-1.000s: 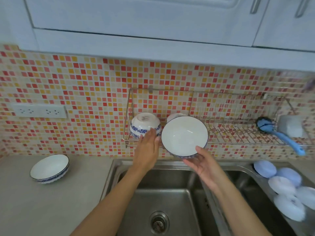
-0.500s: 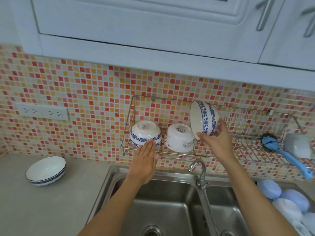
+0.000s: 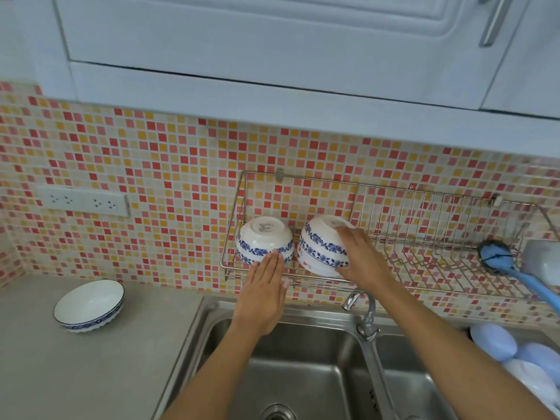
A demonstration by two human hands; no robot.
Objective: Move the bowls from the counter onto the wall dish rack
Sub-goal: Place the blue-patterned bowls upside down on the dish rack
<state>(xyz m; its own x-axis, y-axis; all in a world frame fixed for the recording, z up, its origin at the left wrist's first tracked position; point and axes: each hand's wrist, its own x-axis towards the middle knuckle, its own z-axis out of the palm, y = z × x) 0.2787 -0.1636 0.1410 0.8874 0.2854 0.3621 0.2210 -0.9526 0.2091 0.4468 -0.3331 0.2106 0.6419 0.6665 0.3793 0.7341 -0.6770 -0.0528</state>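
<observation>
At frame centre, the right hand (image 3: 360, 256) clasps an upturned bowl (image 3: 321, 248) on the rack (image 3: 424, 268) (left hand (image 3: 263, 295) flat, fingers spread).

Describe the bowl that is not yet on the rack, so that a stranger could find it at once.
Start at the steel sink and look left along the grey counter. The bowl stands there alone, below the wall sockets. Unlike the two upside-down bowls on the rack, it sits upright, shallow and white inside.

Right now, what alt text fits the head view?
The right hand sets an upturned blue-patterned bowl over another on the wall rack. The left hand touches a second upturned bowl; one bowl sits on the counter.
</observation>
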